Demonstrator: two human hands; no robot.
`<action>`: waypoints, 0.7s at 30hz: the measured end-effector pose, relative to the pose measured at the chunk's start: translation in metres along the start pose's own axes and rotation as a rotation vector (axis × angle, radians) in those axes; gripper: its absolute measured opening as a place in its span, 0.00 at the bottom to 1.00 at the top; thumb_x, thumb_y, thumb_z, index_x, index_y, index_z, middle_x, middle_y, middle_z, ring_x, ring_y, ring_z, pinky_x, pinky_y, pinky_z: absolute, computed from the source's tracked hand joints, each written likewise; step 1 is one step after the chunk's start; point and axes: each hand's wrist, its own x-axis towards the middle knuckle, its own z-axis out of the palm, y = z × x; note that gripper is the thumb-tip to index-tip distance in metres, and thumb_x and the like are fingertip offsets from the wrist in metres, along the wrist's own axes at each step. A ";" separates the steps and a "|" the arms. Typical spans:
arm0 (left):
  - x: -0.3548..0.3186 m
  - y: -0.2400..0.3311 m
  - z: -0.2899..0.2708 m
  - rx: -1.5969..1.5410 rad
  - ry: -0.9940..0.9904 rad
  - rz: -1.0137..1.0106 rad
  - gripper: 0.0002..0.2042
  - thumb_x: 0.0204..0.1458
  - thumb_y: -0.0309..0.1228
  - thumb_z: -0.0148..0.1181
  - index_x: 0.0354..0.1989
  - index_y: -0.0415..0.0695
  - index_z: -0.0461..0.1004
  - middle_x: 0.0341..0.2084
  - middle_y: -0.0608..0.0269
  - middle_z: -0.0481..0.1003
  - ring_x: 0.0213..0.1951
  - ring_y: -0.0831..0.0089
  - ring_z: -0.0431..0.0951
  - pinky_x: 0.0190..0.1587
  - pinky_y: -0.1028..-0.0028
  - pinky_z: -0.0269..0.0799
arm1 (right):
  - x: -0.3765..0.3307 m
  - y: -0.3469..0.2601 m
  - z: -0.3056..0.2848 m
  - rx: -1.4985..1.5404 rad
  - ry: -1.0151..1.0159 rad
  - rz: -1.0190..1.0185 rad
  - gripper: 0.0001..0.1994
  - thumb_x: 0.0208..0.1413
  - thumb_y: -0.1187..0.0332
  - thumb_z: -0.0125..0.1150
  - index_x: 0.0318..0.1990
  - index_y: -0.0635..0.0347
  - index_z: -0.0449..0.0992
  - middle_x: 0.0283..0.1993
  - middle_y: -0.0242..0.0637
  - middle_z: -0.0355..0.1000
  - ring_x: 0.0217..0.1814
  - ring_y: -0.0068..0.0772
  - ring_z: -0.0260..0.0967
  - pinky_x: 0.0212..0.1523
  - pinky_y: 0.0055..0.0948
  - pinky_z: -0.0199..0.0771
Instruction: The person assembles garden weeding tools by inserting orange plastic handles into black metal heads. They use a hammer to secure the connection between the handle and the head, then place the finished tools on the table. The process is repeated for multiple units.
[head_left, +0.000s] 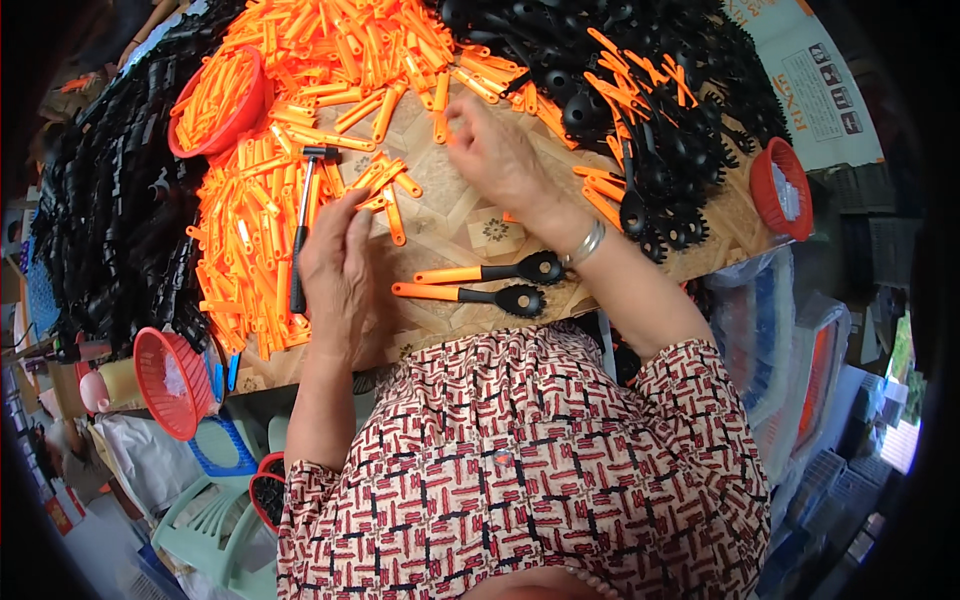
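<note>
My left hand (338, 262) rests at the near edge of the orange pile, fingers stretched toward several loose orange plastic handles (394, 215). Beside it lies a hammer (302, 235) with a black grip and metal shaft, which it does not grip. Farther ahead, my right hand (492, 155) reaches over the table, fingers bent and slightly apart, next to an orange handle (440, 105); whether they touch it is hard to see. Close to my body lie two black slotted spoons with toothed rims, fitted with orange handles: an upper spoon (540, 267) and a lower spoon (520, 300).
A large heap of orange handles (330, 40) covers the far left. Black utensil heads (690, 150) are piled at right, black parts (120, 190) at far left. Red baskets stand at the edges: one with handles (258, 100), a right one (765, 190), a near-left one (172, 405).
</note>
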 end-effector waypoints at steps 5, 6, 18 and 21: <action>0.016 0.011 0.032 -0.626 -0.273 -0.330 0.16 0.70 0.38 0.56 0.57 0.41 0.78 0.44 0.68 0.76 0.42 0.83 0.76 0.44 0.79 0.72 | -0.036 -0.029 0.005 0.512 -0.151 0.072 0.08 0.60 0.72 0.62 0.43 0.61 0.71 0.28 0.43 0.77 0.31 0.36 0.79 0.33 0.34 0.78; 0.018 0.002 0.034 -0.619 -0.266 -0.291 0.16 0.69 0.38 0.57 0.56 0.40 0.77 0.43 0.68 0.76 0.41 0.82 0.76 0.45 0.79 0.72 | -0.038 -0.030 0.004 0.485 -0.164 0.069 0.08 0.60 0.71 0.63 0.42 0.61 0.71 0.28 0.42 0.77 0.31 0.34 0.79 0.33 0.32 0.78; 0.008 -0.003 0.027 -0.819 -0.165 -0.328 0.11 0.70 0.38 0.55 0.49 0.43 0.74 0.32 0.66 0.77 0.31 0.80 0.76 0.37 0.79 0.73 | 0.052 0.062 -0.066 -1.051 0.054 -0.388 0.07 0.53 0.71 0.63 0.40 0.53 0.83 0.53 0.25 0.77 0.57 0.32 0.67 0.55 0.34 0.61; 0.003 -0.003 0.029 -0.806 -0.165 -0.339 0.11 0.71 0.38 0.54 0.49 0.44 0.74 0.32 0.67 0.77 0.31 0.81 0.76 0.37 0.80 0.73 | 0.065 0.072 -0.068 -0.927 0.169 -0.526 0.06 0.51 0.68 0.66 0.36 0.48 0.86 0.53 0.25 0.78 0.60 0.28 0.66 0.60 0.38 0.56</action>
